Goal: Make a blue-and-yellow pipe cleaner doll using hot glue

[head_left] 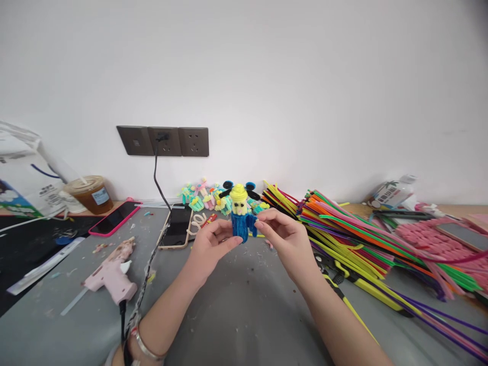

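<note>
A small pipe-cleaner doll (239, 223) stands upright in the air between my hands. Its head and cap are yellow, its body is blue, and black and blue rounds stick out on both sides of the head. My left hand (217, 241) is closed around the lower left of the body, thumb in front. With thumb and forefinger, my right hand (280, 234) pinches the blue piece at the doll's right side. Behind it, several small pastel figures (196, 203) lie against the wall.
Left of my hands are a pink glue gun (114, 279) with its cable, a beige-edged phone (177, 226), a pink phone (116, 218) and a drink cup (93, 195). Bundled pipe cleaners (351, 229) and yellow-handled pliers (366, 287) lie to the right.
</note>
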The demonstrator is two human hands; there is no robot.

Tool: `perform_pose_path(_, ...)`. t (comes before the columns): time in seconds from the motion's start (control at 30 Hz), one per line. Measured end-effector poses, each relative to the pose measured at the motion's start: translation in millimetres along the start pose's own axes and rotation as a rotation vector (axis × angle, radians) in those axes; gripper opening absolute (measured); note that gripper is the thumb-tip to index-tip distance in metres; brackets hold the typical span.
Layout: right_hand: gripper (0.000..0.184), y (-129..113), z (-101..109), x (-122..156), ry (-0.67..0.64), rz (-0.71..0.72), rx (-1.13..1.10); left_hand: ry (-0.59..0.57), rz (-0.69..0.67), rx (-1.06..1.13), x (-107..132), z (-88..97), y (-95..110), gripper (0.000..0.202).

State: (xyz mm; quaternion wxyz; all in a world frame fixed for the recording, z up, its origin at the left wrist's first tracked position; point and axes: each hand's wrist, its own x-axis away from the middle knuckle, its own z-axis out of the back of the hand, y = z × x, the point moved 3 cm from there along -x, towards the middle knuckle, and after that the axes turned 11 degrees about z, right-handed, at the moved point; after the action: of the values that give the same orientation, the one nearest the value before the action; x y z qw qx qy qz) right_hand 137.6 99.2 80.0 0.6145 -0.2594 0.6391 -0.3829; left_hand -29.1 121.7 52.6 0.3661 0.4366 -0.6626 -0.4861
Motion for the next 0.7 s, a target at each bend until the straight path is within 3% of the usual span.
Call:
perform_pose_path(0.23,0.009,-4.0,-0.4,1.0,-0.017,0.171,0.161,0.025,-0.034,-0.031,-0.4,-1.3,3.5,0.025)
perform_pose_path(0.5,0.031,-0.7,-4.8,3.5,-0.023,-0.136,-0.041,0.022,-0.081,-0.086,0.3,-2.2,3.9,0.027)
perform_pose_path(0.7,0.031,5.2,-7.8,3.5,0.018,-0.175,-0.240,0.006,-0.104,-0.069,-0.4,-1.5,3.0,0.027)
